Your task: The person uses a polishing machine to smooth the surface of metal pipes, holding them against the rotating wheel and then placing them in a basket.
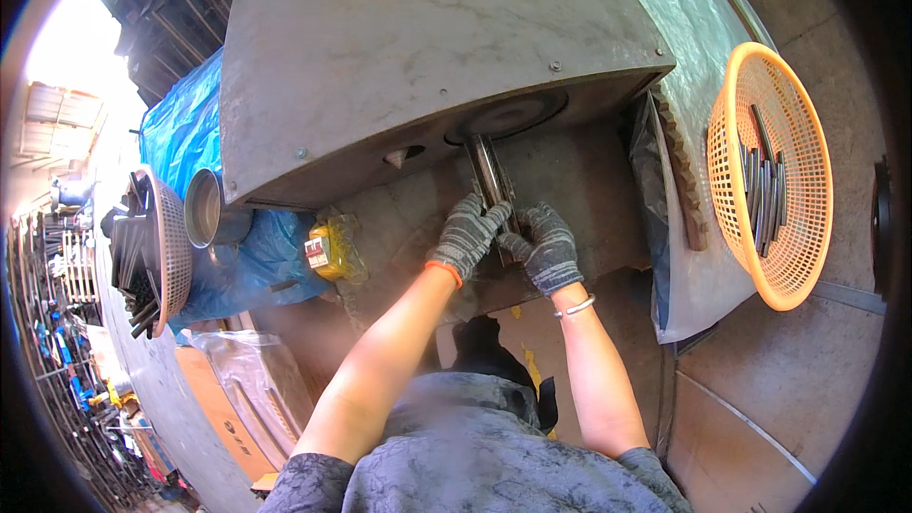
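Observation:
A shiny metal tube juts toward me from a dark round disc on the underside of a large grey metal machine housing. My left hand, in a grey knitted glove with an orange cuff, is closed on the tube's left side near its lower end. On the other side my right hand, in a matching glove with a bracelet at the wrist, has its thumb and fingers closed around the same end. The gloves hide part of the tube there, so the fingertips' exact contact does not show.
An orange plastic basket with several dark tubes stands on the right. Left are a yellow switch box, a metal pot, blue sheeting and another basket of dark tubes. A toothed strip edges the machine's right.

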The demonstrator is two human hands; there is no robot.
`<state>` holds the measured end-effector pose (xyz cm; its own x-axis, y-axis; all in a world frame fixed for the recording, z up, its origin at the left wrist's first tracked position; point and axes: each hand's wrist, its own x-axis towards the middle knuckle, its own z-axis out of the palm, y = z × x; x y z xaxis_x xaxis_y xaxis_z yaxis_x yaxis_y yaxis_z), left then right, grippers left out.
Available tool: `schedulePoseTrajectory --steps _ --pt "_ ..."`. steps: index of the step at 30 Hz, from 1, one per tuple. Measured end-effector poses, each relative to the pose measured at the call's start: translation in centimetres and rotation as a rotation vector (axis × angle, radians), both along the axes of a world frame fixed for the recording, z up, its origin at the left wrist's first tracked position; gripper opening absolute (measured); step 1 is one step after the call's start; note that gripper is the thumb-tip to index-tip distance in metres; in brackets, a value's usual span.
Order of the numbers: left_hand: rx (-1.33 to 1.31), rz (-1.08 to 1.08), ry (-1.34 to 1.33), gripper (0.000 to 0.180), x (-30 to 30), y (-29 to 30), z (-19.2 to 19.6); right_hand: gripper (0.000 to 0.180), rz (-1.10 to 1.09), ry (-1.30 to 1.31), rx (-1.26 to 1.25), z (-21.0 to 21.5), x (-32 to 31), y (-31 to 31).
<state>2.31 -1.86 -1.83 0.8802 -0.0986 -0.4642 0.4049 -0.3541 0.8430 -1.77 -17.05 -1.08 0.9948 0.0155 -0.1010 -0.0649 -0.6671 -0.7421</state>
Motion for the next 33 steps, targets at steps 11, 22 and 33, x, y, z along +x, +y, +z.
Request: schedulePoseTrajectory --steps 11,22,33 --pt "-0.102 0.031 -0.045 0.028 -0.2 0.0 -0.3 0.039 -0.001 0.010 0.083 0.1 0.1 0.0" --pt "-0.133 0.035 0.015 0.034 -0.2 -0.1 0.5 0.042 -0.007 0.041 -0.032 -0.4 -0.1 0.0" --pt "-0.031 0.014 -0.021 0.030 0.0 0.3 -1.1 0.042 0.006 0.068 0.032 1.3 0.3 0.3"
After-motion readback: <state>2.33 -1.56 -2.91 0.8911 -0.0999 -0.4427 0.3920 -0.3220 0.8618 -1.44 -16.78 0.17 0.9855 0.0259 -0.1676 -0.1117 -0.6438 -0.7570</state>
